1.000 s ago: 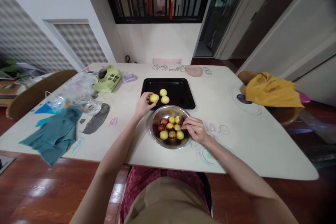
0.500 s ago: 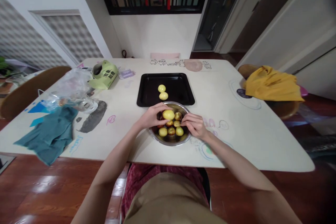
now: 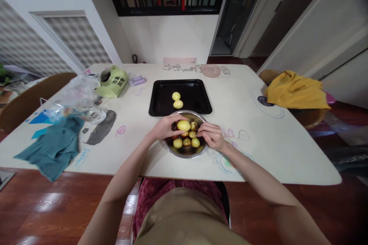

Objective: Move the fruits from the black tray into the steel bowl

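Tabletop (image 3: 273, 153) carries, at front centre, a bowl (image 3: 185, 156) of fruits (image 3: 177, 143); directly behind it, a tray (image 3: 195, 97) with two more fruits (image 3: 178, 104); at left, a cloth (image 3: 54, 141); a chair (image 3: 309, 118) stands off the right edge.

Teal cloth (image 3: 54, 145), crumpled clear plastic (image 3: 79, 90), green printed box (image 3: 114, 81), yellow cloth (image 3: 297, 91) on chair (image 3: 313, 120).

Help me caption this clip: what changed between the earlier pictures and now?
The left hand carried a yellow fruit from the black baking tray nearer and rightward to the steel bowl, fingers still around it. Two yellow fruits stayed on the tray; the right hand stayed at the bowl.
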### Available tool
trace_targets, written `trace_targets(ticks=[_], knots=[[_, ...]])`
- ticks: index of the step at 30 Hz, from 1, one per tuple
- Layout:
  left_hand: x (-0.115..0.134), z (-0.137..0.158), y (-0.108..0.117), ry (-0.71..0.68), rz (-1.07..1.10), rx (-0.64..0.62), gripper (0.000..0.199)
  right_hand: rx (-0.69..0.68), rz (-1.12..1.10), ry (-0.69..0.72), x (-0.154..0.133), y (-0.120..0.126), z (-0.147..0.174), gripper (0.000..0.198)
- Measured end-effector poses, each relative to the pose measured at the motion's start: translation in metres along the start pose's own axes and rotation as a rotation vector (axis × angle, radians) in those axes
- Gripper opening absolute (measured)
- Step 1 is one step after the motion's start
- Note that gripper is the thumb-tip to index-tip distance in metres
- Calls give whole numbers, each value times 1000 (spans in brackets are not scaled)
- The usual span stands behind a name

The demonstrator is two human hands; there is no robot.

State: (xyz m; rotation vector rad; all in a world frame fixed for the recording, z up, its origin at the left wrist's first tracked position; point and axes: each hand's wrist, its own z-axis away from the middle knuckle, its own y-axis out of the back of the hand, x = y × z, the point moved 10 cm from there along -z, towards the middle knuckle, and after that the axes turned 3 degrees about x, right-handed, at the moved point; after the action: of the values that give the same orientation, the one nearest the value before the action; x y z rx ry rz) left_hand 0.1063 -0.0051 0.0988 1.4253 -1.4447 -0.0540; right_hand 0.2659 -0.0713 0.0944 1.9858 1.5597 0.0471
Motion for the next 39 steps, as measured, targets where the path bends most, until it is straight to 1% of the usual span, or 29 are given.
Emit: trace_targets(ticks=[4,13,15,17,20,23,25,27,31,33,36,39], knots=[[2,0,1,-9,3,-12,46,15,-6,7,-1,2,-1,37],[3,0,2,-21,20,-13,53,-10,4,-1,-1,0,-1,39],[3,0,4,-17,19,6,52,-6,7,-7,0,0,-1,40],[2,-1,9,-10,15,59,44,-3,13,-9,0,0,-1,40],[-4,-1,24,3,3,183,32,7,13,10,-2,1,-1,38],[-20,1,41,24,-18,315,33,26,8,28,-4,2,-1,36],[-37,1,48,41,-38,371,34,27,10,27,-4,1,-2,37],[-56,-3,47,61,-65,361,36,25,14,25,-5,1,-2,38],[-83,-17,30,81,-119,272,38,28,30,44,-7,2,-4,37],[-89,-27,22,78,-135,230,38,27,39,56,-9,3,-4,35],[-93,-40,12,72,-194,159,33,16,50,61,-8,2,-4,36],[-98,-46,8,91,-261,110,31,9,53,60,-6,1,-2,40]])
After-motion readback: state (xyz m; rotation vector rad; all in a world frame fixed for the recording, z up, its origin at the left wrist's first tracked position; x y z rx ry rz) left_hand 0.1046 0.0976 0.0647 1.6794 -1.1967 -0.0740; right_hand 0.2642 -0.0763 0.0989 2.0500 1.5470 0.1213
